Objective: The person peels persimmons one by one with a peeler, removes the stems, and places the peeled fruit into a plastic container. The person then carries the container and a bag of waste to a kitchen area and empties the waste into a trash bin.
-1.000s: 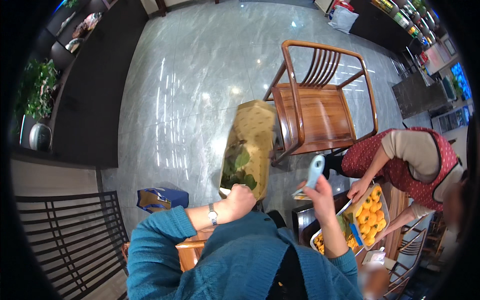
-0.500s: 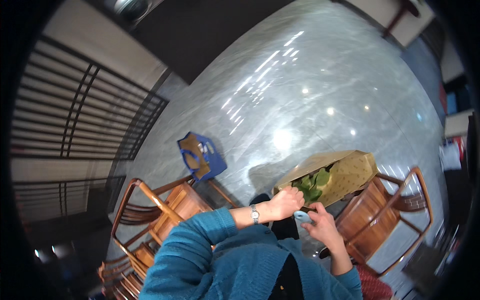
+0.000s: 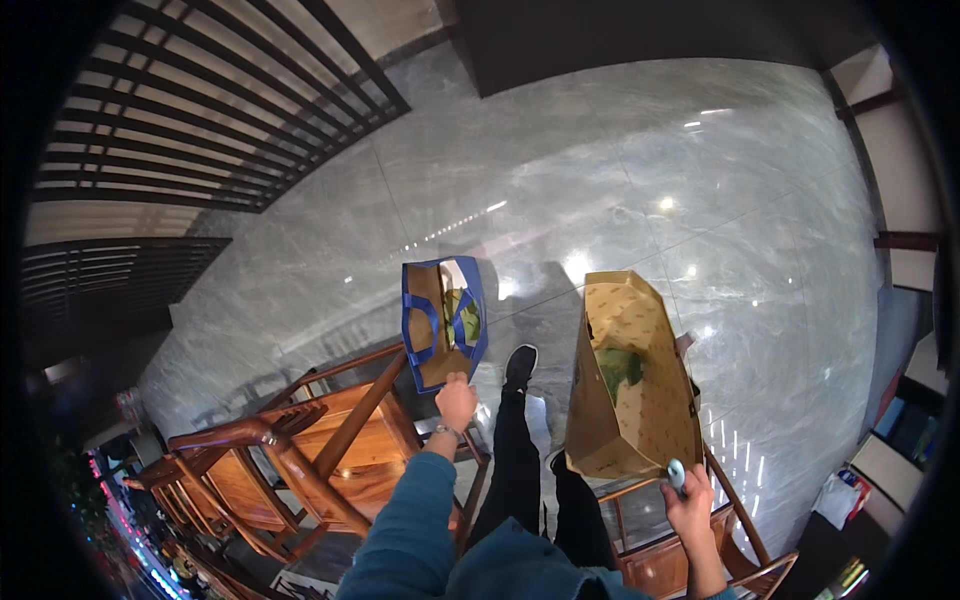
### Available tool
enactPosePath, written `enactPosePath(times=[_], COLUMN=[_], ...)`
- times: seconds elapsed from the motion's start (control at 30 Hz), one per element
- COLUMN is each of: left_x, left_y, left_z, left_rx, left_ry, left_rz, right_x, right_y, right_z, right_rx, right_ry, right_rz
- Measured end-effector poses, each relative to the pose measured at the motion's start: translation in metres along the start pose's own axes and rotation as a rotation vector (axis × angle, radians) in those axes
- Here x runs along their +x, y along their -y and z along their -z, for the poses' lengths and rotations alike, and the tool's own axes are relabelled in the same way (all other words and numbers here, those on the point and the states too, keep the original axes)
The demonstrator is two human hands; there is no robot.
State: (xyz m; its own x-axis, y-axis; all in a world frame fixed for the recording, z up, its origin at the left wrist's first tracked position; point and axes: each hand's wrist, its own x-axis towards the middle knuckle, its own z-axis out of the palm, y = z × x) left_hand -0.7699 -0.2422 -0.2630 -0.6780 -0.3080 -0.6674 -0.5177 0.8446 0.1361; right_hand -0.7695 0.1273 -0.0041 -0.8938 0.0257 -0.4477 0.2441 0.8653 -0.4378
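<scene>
My left hand (image 3: 456,402) is closed, knuckles up, at the near edge of a blue carrier bag (image 3: 478,350). Whatever its fingers hold, if anything, is hidden. Inside that bag lie green leaves (image 3: 462,316), between blue handles and a brown inner wall. My right hand (image 3: 690,505) grips a small light-blue object (image 3: 676,474) with a rounded end, too little of it showing to tell its kind. Just beyond this hand stands a large gold paper bag (image 3: 603,425), wide at the mouth, with green leaves (image 3: 622,370) down inside.
Wooden armchairs (image 3: 350,450) stand at my left, and another wooden chair (image 3: 665,568) is at lower right behind the gold bag. My shoe (image 3: 520,367) rests between the bags on the grey glossy floor (image 3: 560,180). A dark slatted screen (image 3: 230,120) rises at the far left.
My left hand has moved left, from the gold bag's leaves to the blue bag. The right hand still holds the light-blue object, now farther from the left. My view has turned.
</scene>
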Motion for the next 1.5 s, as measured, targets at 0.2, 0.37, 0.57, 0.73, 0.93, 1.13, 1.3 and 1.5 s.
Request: enactPosePath(times=[0.2,0.37,0.57,0.73,0.93,1.13,1.3,1.5], left_x=[0.050,0.062,0.046,-0.025,-0.127,-0.216,-0.247,-0.244], left_y=[0.041,0.017,-0.072,-0.199,-0.368,-0.586,-0.770,-0.972], left_z=[-0.084,-0.052,0.063,0.121,0.161,0.157,0.124,0.075], left_rx=[0.036,0.246,0.277,0.415,0.504,0.613,0.605,0.613], left_ry=[0.172,0.030,-0.155,0.037,-0.058,-0.001,0.177,0.298], left_rz=[0.227,-0.095,-0.555,-0.866,-1.201,-1.485,-1.665,-1.857], right_x=[0.032,0.050,0.070,0.057,0.025,0.032,0.058,0.092], right_y=[0.001,0.013,0.003,-0.029,-0.096,-0.201,-0.298,-0.419], right_z=[-0.006,0.001,0.020,0.063,0.141,0.260,0.348,0.437], right_rx=[0.022,0.013,0.018,0.101,0.191,0.394,0.347,0.373], right_ry=[0.091,0.109,0.034,-0.072,-0.241,-0.509,-0.603,-0.702], right_rz=[-0.076,-0.105,-0.042,-0.099,-0.079,0.070,0.057,0.021])
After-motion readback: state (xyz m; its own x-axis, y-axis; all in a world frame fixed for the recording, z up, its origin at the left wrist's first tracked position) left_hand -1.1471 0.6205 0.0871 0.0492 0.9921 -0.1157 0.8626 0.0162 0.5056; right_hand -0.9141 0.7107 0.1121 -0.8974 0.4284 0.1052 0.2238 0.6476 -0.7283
